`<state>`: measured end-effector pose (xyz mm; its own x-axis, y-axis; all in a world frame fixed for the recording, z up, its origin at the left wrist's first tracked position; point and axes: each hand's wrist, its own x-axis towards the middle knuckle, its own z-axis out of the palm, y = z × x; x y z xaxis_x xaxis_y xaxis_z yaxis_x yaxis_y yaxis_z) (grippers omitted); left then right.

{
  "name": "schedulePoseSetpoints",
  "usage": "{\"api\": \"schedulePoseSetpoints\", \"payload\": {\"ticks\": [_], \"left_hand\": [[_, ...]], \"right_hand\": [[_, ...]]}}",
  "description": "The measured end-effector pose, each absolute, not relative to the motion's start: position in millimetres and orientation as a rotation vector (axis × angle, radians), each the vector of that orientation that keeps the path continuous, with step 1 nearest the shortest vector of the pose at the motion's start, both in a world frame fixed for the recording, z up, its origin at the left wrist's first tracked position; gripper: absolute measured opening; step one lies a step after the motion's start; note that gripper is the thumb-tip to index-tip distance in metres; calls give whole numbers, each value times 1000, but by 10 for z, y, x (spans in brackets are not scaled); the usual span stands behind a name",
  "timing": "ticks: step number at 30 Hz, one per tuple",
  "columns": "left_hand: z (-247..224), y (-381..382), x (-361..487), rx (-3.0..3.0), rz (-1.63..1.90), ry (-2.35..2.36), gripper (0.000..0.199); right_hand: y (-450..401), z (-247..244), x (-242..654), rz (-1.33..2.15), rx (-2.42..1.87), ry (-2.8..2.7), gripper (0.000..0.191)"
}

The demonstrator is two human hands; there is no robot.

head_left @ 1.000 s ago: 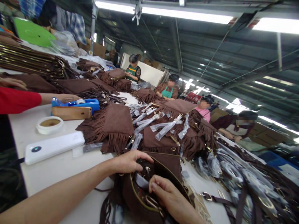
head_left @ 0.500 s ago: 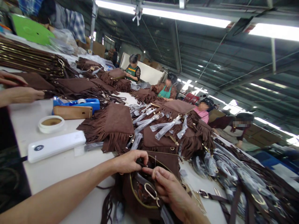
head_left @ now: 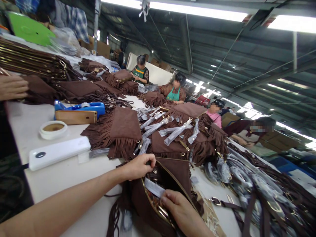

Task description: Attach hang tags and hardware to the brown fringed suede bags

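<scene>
A brown bag [head_left: 142,202] with a gold zip lies unzipped in front of me, its patterned lining partly in view. My left hand [head_left: 142,166] is closed on the bag's far left rim, by a small metal fitting [head_left: 155,171]. Between the thumb and fingers of my right hand [head_left: 179,207] is a plastic-wrapped strap [head_left: 154,188], held in the bag's mouth. Gold hardware [head_left: 163,212] shows under my right fingers. Dark fringe cords [head_left: 114,214] hang at the bag's left side.
Fringed brown bags [head_left: 124,126] and wrapped straps are heaped ahead. To the left lie a white device [head_left: 60,153], a tape roll [head_left: 53,130], a phone [head_left: 75,117] and a blue tape dispenser [head_left: 98,108]. More straps [head_left: 243,177] cover the right. A co-worker's hand [head_left: 12,87] is at far left.
My right hand has moved down and away from my left, now pinching the wrapped strap. My left hand stays at the rim. The co-worker's hand at far left has shifted.
</scene>
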<state>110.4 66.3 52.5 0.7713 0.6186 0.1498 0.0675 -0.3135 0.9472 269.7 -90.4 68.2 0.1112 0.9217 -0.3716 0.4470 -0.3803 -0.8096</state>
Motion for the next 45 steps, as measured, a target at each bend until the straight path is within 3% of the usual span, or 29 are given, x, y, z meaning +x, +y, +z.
{"api": "schedulePoseSetpoints", "payload": {"ticks": [12, 22, 30, 38, 45], "left_hand": [[505, 692, 1117, 1841, 577, 482, 12], [493, 771, 1005, 1968, 556, 299, 33], [468, 696, 1026, 2104, 604, 295, 15], [491, 624, 1003, 2264, 691, 305, 18], [641, 495, 877, 2580, 1036, 234, 25]], "right_hand": [[-788, 687, 2625, 1294, -1867, -1245, 36], [-673, 678, 2539, 1257, -1863, -1271, 30], [-644, 655, 2525, 1236, -1843, -1295, 31], [-686, 803, 2536, 1148, -1808, -1215, 27], [-965, 994, 2731, 1231, -1660, -1117, 48]]}}
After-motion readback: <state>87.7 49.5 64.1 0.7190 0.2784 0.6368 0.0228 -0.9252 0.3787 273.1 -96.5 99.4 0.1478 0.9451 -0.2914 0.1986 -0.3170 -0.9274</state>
